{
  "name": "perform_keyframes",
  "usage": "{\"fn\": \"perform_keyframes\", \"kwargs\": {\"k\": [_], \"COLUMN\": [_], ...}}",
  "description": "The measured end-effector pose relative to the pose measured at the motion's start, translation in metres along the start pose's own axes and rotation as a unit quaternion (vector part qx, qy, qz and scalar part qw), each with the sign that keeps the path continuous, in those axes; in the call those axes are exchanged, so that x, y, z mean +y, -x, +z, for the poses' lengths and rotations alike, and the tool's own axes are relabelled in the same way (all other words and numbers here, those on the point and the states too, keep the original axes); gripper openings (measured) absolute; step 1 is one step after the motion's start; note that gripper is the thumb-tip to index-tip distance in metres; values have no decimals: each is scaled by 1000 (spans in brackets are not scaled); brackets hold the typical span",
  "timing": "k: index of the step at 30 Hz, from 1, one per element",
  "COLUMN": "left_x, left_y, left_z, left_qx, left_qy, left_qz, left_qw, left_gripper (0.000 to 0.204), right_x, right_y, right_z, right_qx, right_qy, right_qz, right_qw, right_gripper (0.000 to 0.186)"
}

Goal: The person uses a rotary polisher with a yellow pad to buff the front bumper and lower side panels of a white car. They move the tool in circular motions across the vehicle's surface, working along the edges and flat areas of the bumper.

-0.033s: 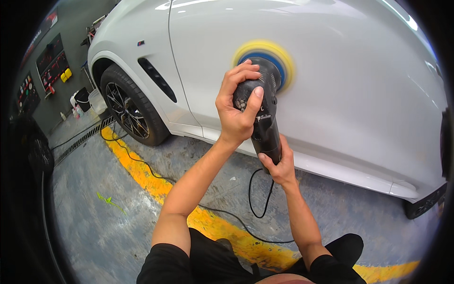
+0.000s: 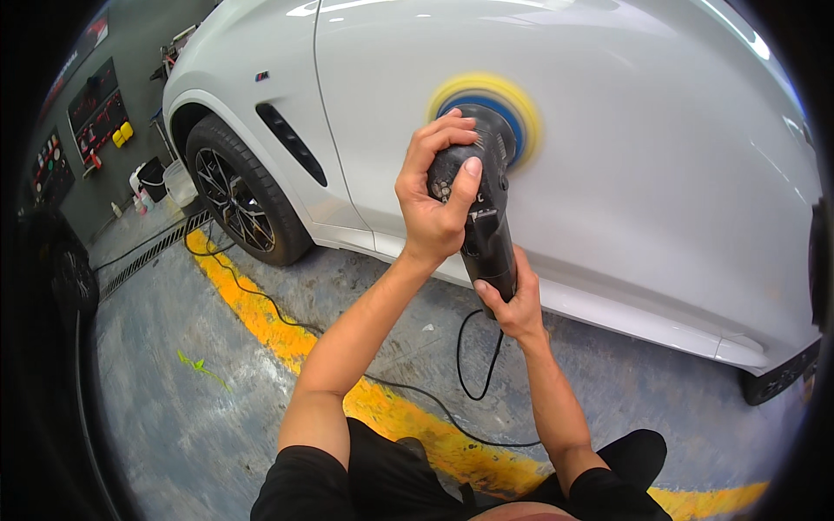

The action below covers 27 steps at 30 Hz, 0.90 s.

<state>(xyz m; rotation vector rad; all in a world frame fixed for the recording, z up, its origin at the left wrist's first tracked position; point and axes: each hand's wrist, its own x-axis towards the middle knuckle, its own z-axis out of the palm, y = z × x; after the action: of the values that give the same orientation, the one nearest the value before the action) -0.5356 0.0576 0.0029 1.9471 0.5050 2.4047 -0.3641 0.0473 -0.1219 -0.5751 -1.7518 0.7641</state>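
Note:
A black rotary polisher (image 2: 491,234) with a blue backing plate (image 2: 512,130) and a blurred yellow foam pad (image 2: 493,84) rests against the white car door (image 2: 634,156). My left hand (image 2: 439,191) is closed over the polisher's head, fingers curled across its top and thumb along its upper side. Lower down, my right hand (image 2: 512,300) grips the rear of the handle. A black power cord (image 2: 460,352) loops below the handle down to the floor.
The front wheel (image 2: 230,195) is at the left, near a floor drain grate (image 2: 148,256). Buckets (image 2: 178,187) and bottles stand by a wall with tool boards (image 2: 97,122). A yellow painted line (image 2: 269,321) crosses the floor under the cord. Another dark wheel (image 2: 74,278) shows at far left.

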Motion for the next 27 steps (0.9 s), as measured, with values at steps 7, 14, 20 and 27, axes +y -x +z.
{"fn": "perform_keyframes", "kwargs": {"k": [7, 14, 20, 27], "left_x": [-13, -24, -35, -42], "left_y": [-2, -7, -10, -15], "left_z": [-37, -68, -93, -120], "left_qx": [37, 85, 116, 166], "left_qy": [2, 10, 18, 37], "left_qz": [-9, -27, -43, -71], "left_qw": [999, 996, 992, 983], "left_gripper": [26, 26, 27, 28], "right_x": [-7, -12, -21, -34], "right_y": [-16, -34, -49, -68], "right_z": [22, 43, 58, 74], "right_qx": [-29, -51, -66, -93], "right_qy": [42, 77, 99, 135], "right_qz": [1, 14, 14, 15], "right_qw": [999, 996, 993, 986], "right_gripper": [72, 70, 71, 72]}}
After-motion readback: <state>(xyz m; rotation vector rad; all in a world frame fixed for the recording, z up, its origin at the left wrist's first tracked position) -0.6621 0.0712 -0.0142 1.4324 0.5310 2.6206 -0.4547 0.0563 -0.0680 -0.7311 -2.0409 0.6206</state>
